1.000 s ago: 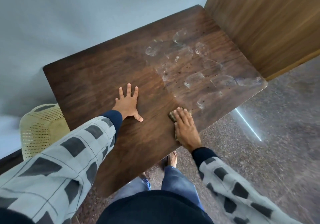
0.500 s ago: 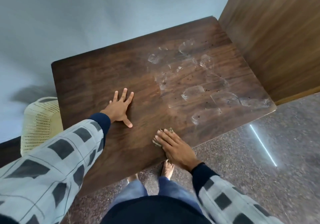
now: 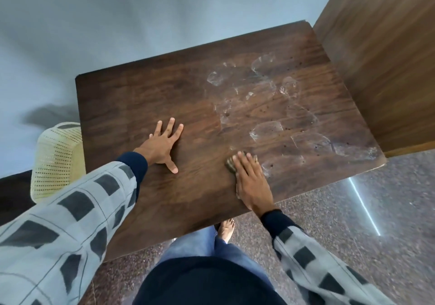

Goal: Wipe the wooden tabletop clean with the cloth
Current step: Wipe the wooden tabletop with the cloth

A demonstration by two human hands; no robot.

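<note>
The dark wooden tabletop (image 3: pixel 131 97) fills the middle of the view. Whitish smears and dark specks (image 3: pixel 268 106) cover its right half. My right hand (image 3: pixel 251 182) lies flat with straight fingers on a small brownish cloth (image 3: pixel 230 164) near the table's front edge. Only the cloth's edge shows past my fingertips. My left hand (image 3: pixel 163 145) rests flat on the left half of the table, fingers spread.
A tall wooden panel (image 3: pixel 381 52) stands against the table's right side. A cream perforated plastic chair (image 3: pixel 55 161) sits at the table's left. A grey wall is behind. Speckled stone floor (image 3: pixel 353 222) and my bare foot (image 3: pixel 227 229) lie below the front edge.
My right hand slid the cloth left and toward the front edge, then forward and right again to the smears' edge. My left hand stayed planted. The camera view shifted.
</note>
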